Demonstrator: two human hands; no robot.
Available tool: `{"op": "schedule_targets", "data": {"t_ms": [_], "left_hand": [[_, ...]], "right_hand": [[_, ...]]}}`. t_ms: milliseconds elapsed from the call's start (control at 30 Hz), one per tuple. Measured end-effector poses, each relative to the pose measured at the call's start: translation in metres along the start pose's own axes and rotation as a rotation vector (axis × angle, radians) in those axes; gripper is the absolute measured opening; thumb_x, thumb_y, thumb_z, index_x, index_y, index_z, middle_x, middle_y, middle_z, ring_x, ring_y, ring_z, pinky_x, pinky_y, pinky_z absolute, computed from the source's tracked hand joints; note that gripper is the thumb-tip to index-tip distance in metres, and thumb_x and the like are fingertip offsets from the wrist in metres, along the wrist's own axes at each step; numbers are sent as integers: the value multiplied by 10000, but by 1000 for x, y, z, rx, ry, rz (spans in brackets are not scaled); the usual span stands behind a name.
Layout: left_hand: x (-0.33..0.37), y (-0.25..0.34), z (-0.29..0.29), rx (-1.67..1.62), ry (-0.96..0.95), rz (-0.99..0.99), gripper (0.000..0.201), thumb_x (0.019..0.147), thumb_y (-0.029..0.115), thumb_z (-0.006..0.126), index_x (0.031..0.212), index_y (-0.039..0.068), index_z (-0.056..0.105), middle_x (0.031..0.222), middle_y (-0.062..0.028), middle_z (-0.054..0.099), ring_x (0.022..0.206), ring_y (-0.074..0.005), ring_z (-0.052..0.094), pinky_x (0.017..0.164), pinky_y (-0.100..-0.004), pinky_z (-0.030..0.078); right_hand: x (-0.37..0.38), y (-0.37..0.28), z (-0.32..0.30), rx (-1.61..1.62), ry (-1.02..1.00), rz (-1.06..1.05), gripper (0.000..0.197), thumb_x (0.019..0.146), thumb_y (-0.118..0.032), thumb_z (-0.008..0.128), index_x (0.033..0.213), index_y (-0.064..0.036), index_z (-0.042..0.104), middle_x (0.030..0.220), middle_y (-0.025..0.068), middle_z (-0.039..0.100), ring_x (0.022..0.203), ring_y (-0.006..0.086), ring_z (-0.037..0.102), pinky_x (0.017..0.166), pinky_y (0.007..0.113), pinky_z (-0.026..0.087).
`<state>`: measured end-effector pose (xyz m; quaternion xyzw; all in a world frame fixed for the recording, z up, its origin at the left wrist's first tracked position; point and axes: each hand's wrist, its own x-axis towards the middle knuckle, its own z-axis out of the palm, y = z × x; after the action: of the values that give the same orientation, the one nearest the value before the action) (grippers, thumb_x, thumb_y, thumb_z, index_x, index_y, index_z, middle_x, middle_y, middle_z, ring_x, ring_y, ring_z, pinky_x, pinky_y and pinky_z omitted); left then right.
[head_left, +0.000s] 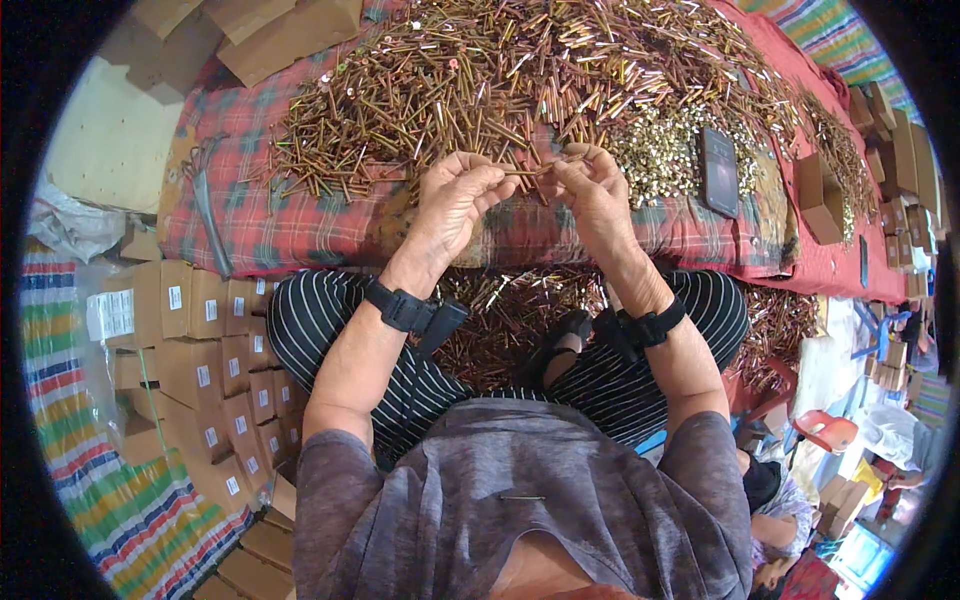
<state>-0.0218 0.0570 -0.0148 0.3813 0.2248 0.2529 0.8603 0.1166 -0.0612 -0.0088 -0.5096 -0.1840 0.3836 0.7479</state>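
Note:
My left hand (455,200) pinches one end of a slim copper-coloured bolt-like rod (522,173) between thumb and fingertips. At its other end the thumb and fingers of my right hand (597,195) are pressed together, and any small part in them is too small to make out. Both hands are above the near edge of a red plaid cloth (345,232). Just beyond them spreads a large heap of similar copper and gold rods (440,90). Right of my right hand lies a pile of small shiny pale-gold pieces (650,150).
A dark phone (718,172) rests beside the pale-gold pieces. A long metal tool (207,215) lies at the cloth's left. Labelled cardboard boxes (200,365) are stacked on the left. More rods (490,335) lie below, between my legs. Another person (780,510) is at lower right.

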Motion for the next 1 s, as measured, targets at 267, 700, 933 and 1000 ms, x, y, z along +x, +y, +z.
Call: {"op": "schedule_targets", "data": {"t_ms": [267, 700, 933, 1000], "left_hand": [[-4, -7, 4, 53, 2, 16, 118, 848, 16, 566, 950, -44, 561, 923, -141, 631, 863, -202, 638, 797, -291, 538], [-3, -8, 5, 18, 53, -194, 103, 847, 88, 596, 904, 2, 599, 733, -34, 581, 628, -65, 526, 531, -159, 413], [-2, -11, 0, -7, 80, -161, 79, 837, 38, 565, 896, -13, 554, 753, -63, 567, 602, -74, 493, 499, -168, 363], [-3, -10, 0, 10, 78, -163, 96, 838, 40, 565, 914, -18, 559, 750, -56, 564, 602, -70, 490, 499, -165, 361]], "right_hand": [[-6, 3, 8, 155, 51, 59, 231, 854, -22, 564, 1054, -5, 449, 886, 101, 629, 743, 152, 610, 639, 270, 500], [21, 2, -25, -1285, 179, -439, 149, 796, -140, 584, 864, -15, 628, 806, 174, 630, 761, 343, 618, 665, 409, 485], [38, 3, -52, -1787, 281, -474, 75, 740, -68, 575, 784, -7, 576, 811, 184, 590, 772, 364, 593, 660, 440, 475], [37, 3, -51, -1809, 278, -496, 62, 727, -48, 568, 775, -8, 561, 811, 187, 585, 771, 370, 594, 661, 443, 477]]}}
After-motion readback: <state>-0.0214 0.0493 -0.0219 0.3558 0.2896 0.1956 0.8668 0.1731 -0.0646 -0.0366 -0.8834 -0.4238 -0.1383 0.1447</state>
